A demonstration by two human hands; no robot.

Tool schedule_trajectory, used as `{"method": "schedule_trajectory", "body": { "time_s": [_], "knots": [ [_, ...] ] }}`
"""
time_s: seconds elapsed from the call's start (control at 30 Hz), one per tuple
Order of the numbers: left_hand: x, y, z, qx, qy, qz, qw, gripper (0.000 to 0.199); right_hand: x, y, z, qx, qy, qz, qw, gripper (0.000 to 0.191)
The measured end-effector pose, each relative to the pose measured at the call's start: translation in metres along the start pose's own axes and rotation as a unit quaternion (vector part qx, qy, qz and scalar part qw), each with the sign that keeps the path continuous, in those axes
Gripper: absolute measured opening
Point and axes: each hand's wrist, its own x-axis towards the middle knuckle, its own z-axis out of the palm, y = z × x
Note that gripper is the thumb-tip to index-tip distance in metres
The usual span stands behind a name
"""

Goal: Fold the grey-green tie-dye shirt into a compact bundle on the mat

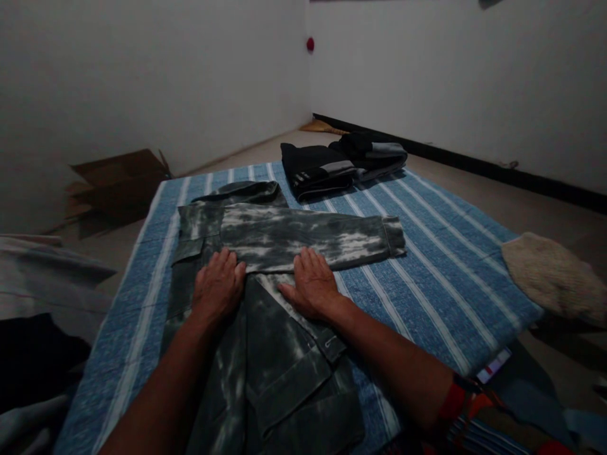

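Observation:
A green and white tie-dye jacket lies spread on the blue striped cloth. One long sleeve is laid across it to the right, its cuff resting on the stripes. The collar or hood end lies at the far side. My left hand rests flat on the jacket near the sleeve's shoulder end, fingers stretched out. Farther right, my right hand presses flat on the sleeve's near edge, with the thumb apart. Neither hand grasps the fabric.
Folded black and grey clothes sit at the cloth's far edge. The blue striped cloth covers the work surface. A cardboard box stands on the floor at left, near piled fabric. A beige textured item is at right.

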Motion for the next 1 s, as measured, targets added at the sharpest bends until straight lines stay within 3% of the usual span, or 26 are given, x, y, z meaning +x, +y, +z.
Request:
{"method": "schedule_trajectory", "body": {
  "time_s": [0.23, 0.33, 0.47, 0.6, 0.7, 1.0],
  "knots": [
    [-0.004, 0.008, -0.007, 0.044, -0.029, -0.031, 0.998, 0.045, -0.007, 0.001, 0.002, -0.024, 0.011, 0.025, 0.999, 0.074],
    [-0.006, 0.009, -0.007, 0.046, -0.038, -0.04, 0.997, 0.046, -0.006, -0.008, 0.004, -0.046, 0.043, 0.026, 0.998, 0.072],
    [-0.01, 0.007, -0.005, 0.045, -0.044, -0.054, 0.997, 0.047, 0.012, -0.034, 0.001, -0.026, 0.074, -0.114, 0.99, 0.06],
    [-0.016, 0.001, 0.001, 0.035, -0.074, -0.058, 0.995, 0.052, 0.042, -0.056, 0.0, 0.03, 0.013, -0.226, 0.974, 0.047],
    [-0.02, -0.002, 0.006, 0.01, -0.058, -0.07, 0.996, 0.056, 0.057, -0.06, 0.004, 0.078, -0.047, -0.256, 0.962, 0.039],
    [-0.024, 0.001, 0.011, -0.012, -0.041, -0.114, 0.993, 0.058, 0.066, -0.054, 0.014, 0.12, -0.049, -0.263, 0.956, 0.037]
  ]
}}
